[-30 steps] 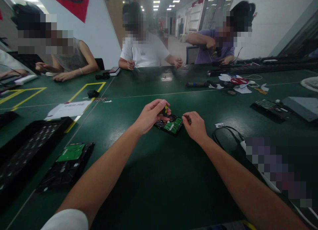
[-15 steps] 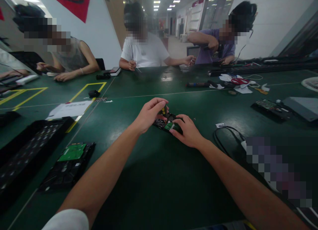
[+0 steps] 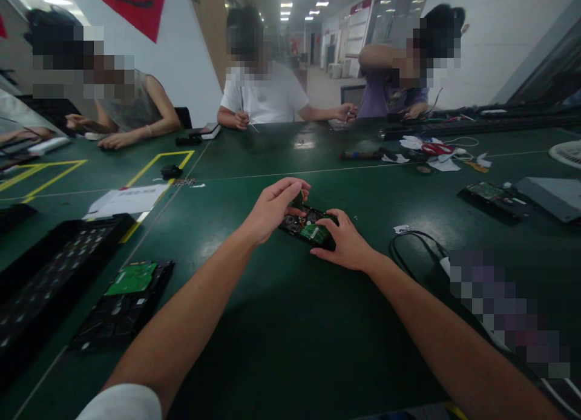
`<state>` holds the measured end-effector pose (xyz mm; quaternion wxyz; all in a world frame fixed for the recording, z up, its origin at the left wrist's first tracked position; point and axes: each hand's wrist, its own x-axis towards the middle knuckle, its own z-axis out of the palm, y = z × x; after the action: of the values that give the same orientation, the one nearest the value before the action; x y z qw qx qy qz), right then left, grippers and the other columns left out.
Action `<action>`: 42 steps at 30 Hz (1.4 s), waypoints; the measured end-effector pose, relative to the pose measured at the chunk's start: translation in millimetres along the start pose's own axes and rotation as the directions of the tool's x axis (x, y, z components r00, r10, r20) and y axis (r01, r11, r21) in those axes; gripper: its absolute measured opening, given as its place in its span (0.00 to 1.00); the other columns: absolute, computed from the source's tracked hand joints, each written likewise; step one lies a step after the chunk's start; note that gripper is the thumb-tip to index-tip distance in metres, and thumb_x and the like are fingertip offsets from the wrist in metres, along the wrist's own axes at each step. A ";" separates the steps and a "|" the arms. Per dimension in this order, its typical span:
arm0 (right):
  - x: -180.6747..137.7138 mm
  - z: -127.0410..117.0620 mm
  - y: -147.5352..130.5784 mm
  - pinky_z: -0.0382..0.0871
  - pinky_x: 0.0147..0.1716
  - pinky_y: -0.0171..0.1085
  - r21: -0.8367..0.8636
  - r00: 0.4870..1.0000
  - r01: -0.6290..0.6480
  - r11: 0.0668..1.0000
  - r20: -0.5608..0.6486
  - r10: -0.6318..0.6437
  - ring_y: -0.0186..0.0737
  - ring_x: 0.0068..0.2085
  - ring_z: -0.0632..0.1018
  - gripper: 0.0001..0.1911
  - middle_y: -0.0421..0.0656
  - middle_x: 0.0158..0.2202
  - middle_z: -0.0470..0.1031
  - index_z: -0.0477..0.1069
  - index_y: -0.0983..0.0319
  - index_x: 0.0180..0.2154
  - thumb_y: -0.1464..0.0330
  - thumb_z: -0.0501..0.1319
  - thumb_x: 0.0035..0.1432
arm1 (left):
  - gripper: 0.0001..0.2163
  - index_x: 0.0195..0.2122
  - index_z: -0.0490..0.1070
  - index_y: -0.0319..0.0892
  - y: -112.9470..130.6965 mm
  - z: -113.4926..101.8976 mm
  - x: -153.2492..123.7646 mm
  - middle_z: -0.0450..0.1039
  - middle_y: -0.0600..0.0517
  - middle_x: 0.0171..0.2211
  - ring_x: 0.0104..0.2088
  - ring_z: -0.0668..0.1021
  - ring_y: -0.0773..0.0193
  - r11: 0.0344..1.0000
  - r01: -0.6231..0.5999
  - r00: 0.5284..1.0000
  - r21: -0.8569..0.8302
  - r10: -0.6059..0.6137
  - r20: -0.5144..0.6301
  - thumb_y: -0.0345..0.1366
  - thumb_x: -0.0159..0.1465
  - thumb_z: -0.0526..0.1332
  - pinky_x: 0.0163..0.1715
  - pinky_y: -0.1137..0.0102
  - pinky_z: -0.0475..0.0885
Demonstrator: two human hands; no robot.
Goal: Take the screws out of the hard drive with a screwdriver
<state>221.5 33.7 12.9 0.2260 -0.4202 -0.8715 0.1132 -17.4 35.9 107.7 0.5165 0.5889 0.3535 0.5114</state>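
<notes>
The table [image 3: 267,347] serves as the work surface. It gives flat support; let the drive sit fully down on it to prevent rocking.

The right hand [image 3: 348,241] spans the right end of the drive, thumb at the near edge, fingers reaching over the board and far edge, gripping it. Brace here against twisting; apply pressure to the frame rather than the circuitry.

The left hand [image 3: 275,209] has its fingers closed around the driver, above the drive's far left part.

The drive [image 3: 295,223] lies on the table between both hands, board side up. Its green board [image 3: 313,233] is partly covered by the right fingers.

The driver [image 3: 298,200] is short; its tip is hidden, so seating cannot be confirmed. The step in hand appears to be turning a screw: hold the shaft square, press down, rotate evenly.

Small specks [image 3: 356,217], possibly screws, lie just beyond the right hand. Avoid sweeping them away.
</notes>
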 end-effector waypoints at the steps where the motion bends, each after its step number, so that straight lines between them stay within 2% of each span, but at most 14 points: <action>1: 0.0 -0.1 1.8 0.66 0.63 0.62 0.021 1.000 0.002 1.000 0.003 -0.002 0.64 0.66 0.67 0.38 0.56 0.67 0.57 0.68 0.56 0.63 0.46 0.71 0.57 | 0.14 0.45 0.79 0.42 -1.6 -0.3 0.3 0.75 0.47 0.43 0.43 0.77 0.60 0.999 -0.016 1.000 0.044 0.016 -0.003 0.47 0.68 0.64 0.35 0.70 0.81; 7: -1.1 -2.5 12.8 0.70 0.61 0.61 0.097 0.997 0.076 0.992 0.016 -0.078 0.63 0.65 0.68 0.37 0.53 0.67 0.57 0.67 0.53 0.65 0.49 0.71 0.59 | 0.17 0.55 0.80 0.47 -6.4 -4.1 0.7 0.74 0.47 0.45 0.39 0.77 0.64 0.934 -0.125 0.990 0.334 0.140 -0.020 0.48 0.68 0.65 0.35 0.69 0.81; 12: -1.9 -2.8 14.7 0.70 0.61 0.62 0.088 0.996 0.087 0.992 0.000 -0.087 0.64 0.66 0.67 0.35 0.53 0.68 0.58 0.67 0.52 0.65 0.49 0.70 0.60 | 0.16 0.57 0.79 0.47 -5.6 -8.8 1.6 0.74 0.46 0.46 0.41 0.77 0.62 0.772 -0.221 0.958 0.596 0.286 -0.016 0.41 0.71 0.63 0.36 0.69 0.79; 14: -1.9 -2.3 14.4 0.70 0.61 0.61 0.080 0.996 0.086 0.993 -0.004 -0.086 0.63 0.66 0.68 0.35 0.53 0.68 0.58 0.68 0.52 0.64 0.49 0.70 0.61 | 0.15 0.57 0.77 0.47 -7.4 -10.0 2.5 0.74 0.46 0.46 0.43 0.78 0.62 0.750 -0.235 0.948 0.618 0.319 -0.026 0.39 0.70 0.63 0.35 0.71 0.79; 19: -1.7 0.0 13.7 0.71 0.60 0.62 0.056 0.999 0.054 0.997 0.004 -0.055 0.64 0.66 0.68 0.34 0.53 0.69 0.57 0.68 0.52 0.64 0.48 0.69 0.61 | 0.13 0.56 0.71 0.47 -15.4 -10.6 4.0 0.76 0.48 0.47 0.43 0.80 0.62 0.817 -0.245 0.950 0.522 0.310 -0.040 0.36 0.71 0.60 0.30 0.74 0.79; 22: -1.7 2.0 13.0 0.68 0.62 0.64 0.038 0.998 0.061 0.997 -0.006 -0.061 0.64 0.67 0.66 0.34 0.53 0.68 0.58 0.68 0.53 0.63 0.49 0.69 0.61 | 0.13 0.56 0.72 0.46 -17.1 -9.4 3.2 0.77 0.48 0.48 0.42 0.81 0.63 0.807 -0.261 0.949 0.530 0.315 -0.014 0.34 0.73 0.57 0.32 0.73 0.79; 25: -2.2 2.9 11.5 0.69 0.62 0.63 0.040 0.998 0.053 0.998 -0.018 -0.052 0.64 0.68 0.66 0.33 0.52 0.71 0.55 0.68 0.52 0.63 0.49 0.70 0.60 | 0.13 0.55 0.76 0.46 -13.6 -7.9 1.6 0.77 0.48 0.50 0.42 0.81 0.64 0.737 -0.318 0.926 0.596 0.377 0.028 0.34 0.73 0.57 0.36 0.70 0.79; 28: -2.9 2.8 10.2 0.69 0.61 0.62 0.056 0.999 0.040 0.998 -0.025 -0.039 0.64 0.68 0.67 0.33 0.53 0.72 0.51 0.68 0.53 0.62 0.50 0.70 0.60 | 0.12 0.53 0.80 0.46 -8.6 -7.5 0.9 0.76 0.47 0.47 0.46 0.79 0.62 0.605 -0.381 0.869 0.699 0.492 0.049 0.33 0.72 0.60 0.44 0.66 0.78; 31: -3.0 3.2 10.1 0.70 0.61 0.61 0.061 0.999 0.022 0.998 -0.027 -0.020 0.63 0.67 0.67 0.33 0.54 0.71 0.53 0.67 0.54 0.61 0.50 0.71 0.59 | 0.13 0.54 0.80 0.47 -5.6 -7.6 0.7 0.77 0.48 0.44 0.44 0.79 0.62 0.540 -0.398 0.839 0.741 0.541 0.056 0.31 0.71 0.60 0.47 0.64 0.77; 36: -2.9 4.0 10.3 0.69 0.62 0.60 0.066 1.000 0.006 0.998 -0.021 -0.004 0.62 0.67 0.68 0.32 0.54 0.70 0.55 0.67 0.54 0.60 0.51 0.71 0.59 | 0.14 0.55 0.80 0.47 -4.2 -5.3 -0.6 0.82 0.49 0.47 0.47 0.82 0.62 0.565 -0.423 0.843 0.708 0.533 0.078 0.32 0.71 0.61 0.50 0.64 0.77; 39: -2.6 3.4 9.7 0.69 0.61 0.61 0.057 1.000 -0.016 0.998 -0.003 0.016 0.63 0.67 0.68 0.33 0.54 0.71 0.55 0.67 0.54 0.61 0.50 0.70 0.59 | 0.12 0.54 0.81 0.46 -6.1 -4.3 -0.8 0.83 0.49 0.49 0.48 0.83 0.60 0.631 -0.398 0.867 0.666 0.496 0.048 0.35 0.71 0.63 0.51 0.63 0.78; 42: -1.6 2.9 9.6 0.66 0.64 0.62 0.055 1.000 -0.016 0.998 0.007 0.016 0.63 0.69 0.65 0.34 0.56 0.71 0.56 0.67 0.56 0.60 0.50 0.70 0.59 | 0.12 0.51 0.81 0.45 -8.5 -4.2 -0.6 0.84 0.49 0.47 0.43 0.84 0.60 0.706 -0.353 0.894 0.614 0.448 -0.002 0.38 0.68 0.66 0.48 0.63 0.80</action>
<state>227.5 38.4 6.2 0.2338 -0.4205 -0.8653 0.1403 -20.7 38.2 99.0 0.1516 0.7432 0.3977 0.5163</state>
